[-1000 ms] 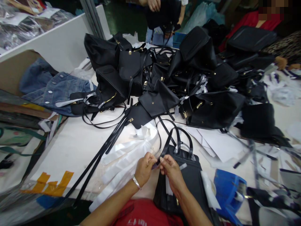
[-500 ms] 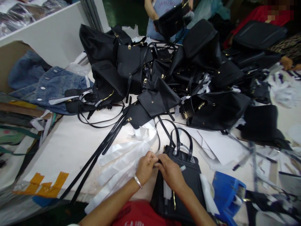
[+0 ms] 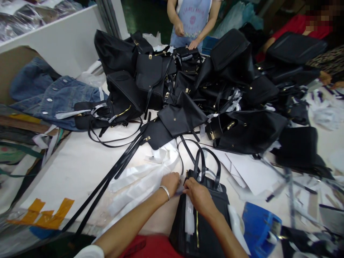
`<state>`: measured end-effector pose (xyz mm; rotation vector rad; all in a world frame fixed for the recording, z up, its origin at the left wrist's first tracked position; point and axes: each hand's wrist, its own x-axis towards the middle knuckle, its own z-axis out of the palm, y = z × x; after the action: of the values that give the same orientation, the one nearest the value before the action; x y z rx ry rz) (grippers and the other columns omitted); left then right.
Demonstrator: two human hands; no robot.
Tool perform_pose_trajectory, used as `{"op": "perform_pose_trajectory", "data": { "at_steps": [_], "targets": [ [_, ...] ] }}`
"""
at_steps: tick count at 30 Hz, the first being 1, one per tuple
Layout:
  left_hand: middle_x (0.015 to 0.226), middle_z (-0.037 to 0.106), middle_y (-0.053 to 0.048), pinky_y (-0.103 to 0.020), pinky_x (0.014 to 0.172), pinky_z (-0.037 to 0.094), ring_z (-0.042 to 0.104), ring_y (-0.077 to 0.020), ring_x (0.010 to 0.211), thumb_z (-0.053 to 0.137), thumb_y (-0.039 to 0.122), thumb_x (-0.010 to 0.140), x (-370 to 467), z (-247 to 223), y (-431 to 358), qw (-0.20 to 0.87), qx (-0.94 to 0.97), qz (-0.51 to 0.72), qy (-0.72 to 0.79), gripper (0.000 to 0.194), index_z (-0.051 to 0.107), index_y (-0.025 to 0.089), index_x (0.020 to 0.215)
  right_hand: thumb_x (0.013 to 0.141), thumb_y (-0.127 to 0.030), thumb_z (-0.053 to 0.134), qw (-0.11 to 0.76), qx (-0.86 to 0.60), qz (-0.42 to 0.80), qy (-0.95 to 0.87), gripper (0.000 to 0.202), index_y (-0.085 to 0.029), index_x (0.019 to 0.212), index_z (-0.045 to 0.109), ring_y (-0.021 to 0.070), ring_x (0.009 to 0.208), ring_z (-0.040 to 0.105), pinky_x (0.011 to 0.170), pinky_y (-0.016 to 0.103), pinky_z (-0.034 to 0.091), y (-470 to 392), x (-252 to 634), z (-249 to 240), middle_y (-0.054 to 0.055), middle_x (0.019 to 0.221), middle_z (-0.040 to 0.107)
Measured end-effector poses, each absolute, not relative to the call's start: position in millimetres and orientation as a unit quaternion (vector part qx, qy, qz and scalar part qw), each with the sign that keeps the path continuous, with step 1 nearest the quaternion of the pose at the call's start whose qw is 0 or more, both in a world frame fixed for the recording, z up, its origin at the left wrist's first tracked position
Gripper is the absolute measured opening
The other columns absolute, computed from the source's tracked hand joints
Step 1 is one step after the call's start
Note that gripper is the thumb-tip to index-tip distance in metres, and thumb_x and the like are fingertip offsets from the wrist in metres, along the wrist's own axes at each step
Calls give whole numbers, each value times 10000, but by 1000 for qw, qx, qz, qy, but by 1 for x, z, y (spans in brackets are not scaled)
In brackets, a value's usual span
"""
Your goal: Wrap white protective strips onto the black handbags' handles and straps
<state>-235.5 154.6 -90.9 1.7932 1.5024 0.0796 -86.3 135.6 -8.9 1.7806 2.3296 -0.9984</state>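
Observation:
A black handbag [image 3: 212, 215] with two upright handles [image 3: 203, 163] lies in front of me against my red top. Down its left part run a brass-coloured zip [image 3: 197, 229] and a strip in white wrapping [image 3: 189, 215]. My right hand [image 3: 198, 195] rests over the bag's upper left, thumb and fingers pinched together. Just left of the bag, my left hand [image 3: 171, 183], a bracelet at its wrist, is closed in a loose fist. Something thin and pale shows between the hands, too blurred to name. White wrapping sheets [image 3: 139, 179] spread beside and behind my left forearm.
Black bags [image 3: 185, 113] with long straps are heaped across the table's far half. A blue holder [image 3: 259, 225] stands at right, near paper sheets [image 3: 255, 172] and scraps. Denim clothing [image 3: 61, 96] lies at left. Two co-workers stand beyond the table.
My hands, touching before, have come slightly apart, the left staying left of the bag. The co-worker opposite has lowered a black bag onto the heap and rests a hand on it.

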Motion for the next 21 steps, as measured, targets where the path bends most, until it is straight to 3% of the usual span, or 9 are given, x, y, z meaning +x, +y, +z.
{"op": "perform_pose_trajectory", "data": {
  "at_steps": [4,6,8,12,17,19,21],
  "targets": [
    [752,637,-80,-299,664,406,604,-223,739,469,241,832,-244,-87,157,398,708,29,582,139,580,163,799,826,-181,494,1,594,-330,733,237,-232,1054,532,144,815,582,726,232,407,140,-82,-24,13,963,568],
    [768,644,-42,-273,672,397,598,-191,748,457,245,844,-252,-80,154,411,716,52,562,140,581,183,821,832,-175,488,-10,592,-328,736,429,-262,1249,431,149,841,585,733,237,418,144,-83,-28,22,1019,561],
    [776,644,-9,-252,676,387,589,-163,741,433,245,863,-259,-71,149,428,720,96,537,154,577,200,836,844,-174,474,-5,580,-323,747,505,-287,1325,369,152,855,585,738,239,422,148,-86,-28,32,1043,550],
    [771,647,14,-241,662,384,582,-147,720,397,312,895,-270,-53,139,460,702,160,520,222,576,205,819,876,-205,439,22,544,-319,776,286,-279,1128,554,138,830,577,720,219,416,150,-93,-23,21,963,541],
    [836,644,4,-251,728,417,590,-150,789,333,325,919,-299,-47,130,448,659,223,561,269,577,215,887,878,-192,444,65,552,-221,801,187,-254,964,598,134,738,553,649,225,397,139,-100,-11,20,890,536],
    [899,628,-26,-288,791,425,583,-172,857,311,322,921,-316,-52,130,378,634,247,628,266,550,210,954,862,-166,474,69,560,-148,812,180,-248,958,603,185,852,556,714,278,409,135,-104,-3,57,961,555],
    [1003,603,-67,-337,865,412,556,-207,966,357,336,902,-329,-58,135,305,637,233,668,255,513,194,1045,839,-164,529,50,547,-96,830,161,-244,954,607,272,1082,487,859,386,389,132,-111,5,98,1165,525]
  ]
}}
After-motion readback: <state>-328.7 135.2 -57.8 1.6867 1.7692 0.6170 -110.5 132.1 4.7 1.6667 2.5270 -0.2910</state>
